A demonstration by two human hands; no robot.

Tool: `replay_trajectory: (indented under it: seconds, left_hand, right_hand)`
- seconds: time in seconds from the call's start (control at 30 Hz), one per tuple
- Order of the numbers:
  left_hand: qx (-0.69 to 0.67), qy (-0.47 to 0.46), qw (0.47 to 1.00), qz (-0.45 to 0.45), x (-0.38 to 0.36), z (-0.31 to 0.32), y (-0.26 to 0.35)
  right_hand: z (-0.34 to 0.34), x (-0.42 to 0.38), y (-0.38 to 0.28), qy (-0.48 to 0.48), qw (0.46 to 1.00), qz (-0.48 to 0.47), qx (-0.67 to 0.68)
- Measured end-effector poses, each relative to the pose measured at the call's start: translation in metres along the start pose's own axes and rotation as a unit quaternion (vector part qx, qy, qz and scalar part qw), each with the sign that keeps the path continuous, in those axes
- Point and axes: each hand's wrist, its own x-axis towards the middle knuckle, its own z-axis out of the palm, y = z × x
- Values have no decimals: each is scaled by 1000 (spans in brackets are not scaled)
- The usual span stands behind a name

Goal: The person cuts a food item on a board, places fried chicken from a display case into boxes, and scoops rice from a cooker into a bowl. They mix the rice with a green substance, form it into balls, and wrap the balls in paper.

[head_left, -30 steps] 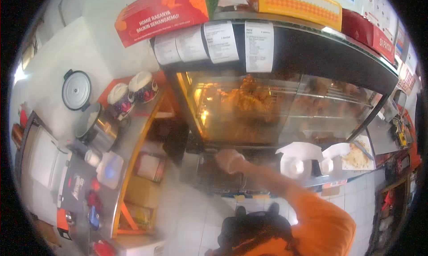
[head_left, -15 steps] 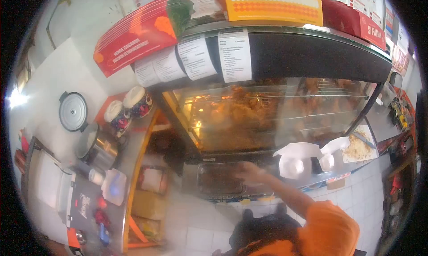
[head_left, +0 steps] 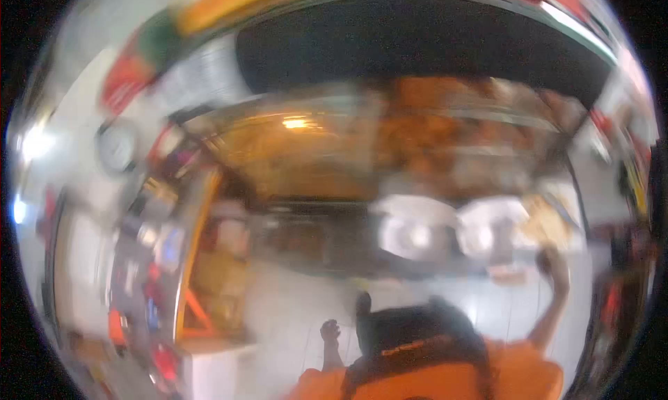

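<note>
Heavy motion blur smears this view. My right hand (head_left: 552,262) is at the front edge of a white tray (head_left: 572,191), with a tan, crumbly-looking food (head_left: 546,220) just above my fingers in the picture; those fingers are too smeared to show a grip. Low in front of my body hangs my left hand (head_left: 332,330), over the floor, its fingers loosely bent and a little apart with nothing visible in them. Left of the tray stand two white paper containers (head_left: 416,226) with raised flaps, side by side on the counter.
Behind the counter is a lit glass display case (head_left: 296,149) with browned food inside. A dark tray (head_left: 306,241) lies below its left part. On the left, a side counter with an orange edge (head_left: 198,250) carries assorted items. Pale floor tiles (head_left: 282,316) lie below.
My right hand has left the dark tray and swung right to the white tray. My left hand has come into view. The camera has turned, shifting the scene leftward.
</note>
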Motion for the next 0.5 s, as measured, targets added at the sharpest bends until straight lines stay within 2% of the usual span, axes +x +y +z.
replay_trajectory:
  seconds: [0.03,0.07,0.1,0.13,0.17,0.2,0.23,0.27,0.3,0.33,0.37,0.4,0.5]
  left_hand:
    - [30,5,1000,3,-6,34,1]
    - [60,9,998,6,-15,68,-8]
    - [82,16,996,14,-33,95,-22]
    - [145,-19,989,8,-45,120,-29]
    - [191,-51,980,8,-54,148,-39]
    - [257,-143,956,17,-69,165,-46]
    - [325,-133,936,-1,-88,188,-52]
    - [405,-169,893,98,-99,200,-63]
    - [458,-186,856,152,-115,210,-74]
    - [506,-196,814,208,-129,217,-85]
    - [534,-189,794,220,-157,235,-82]
    - [560,-184,773,234,-180,257,-78]
    - [665,-187,693,207,-266,348,-46]
  right_hand:
    - [-37,26,30,2,999,-5,-44]
    - [-61,55,50,0,989,-4,-147]
    - [-86,82,71,-2,968,-4,-253]
    - [-112,110,92,-4,936,-5,-351]
    - [-111,117,67,7,933,-6,-361]
    - [-109,123,64,114,907,-91,-395]
    - [-111,143,77,159,900,-109,-390]
    - [-109,149,64,122,907,-66,-397]
    - [-114,171,109,207,863,-154,-435]
    - [-118,186,119,172,847,-191,-465]
    - [-118,188,120,150,889,-217,-374]
    - [-119,189,121,152,890,-213,-374]
    - [-137,185,134,147,882,-233,-381]
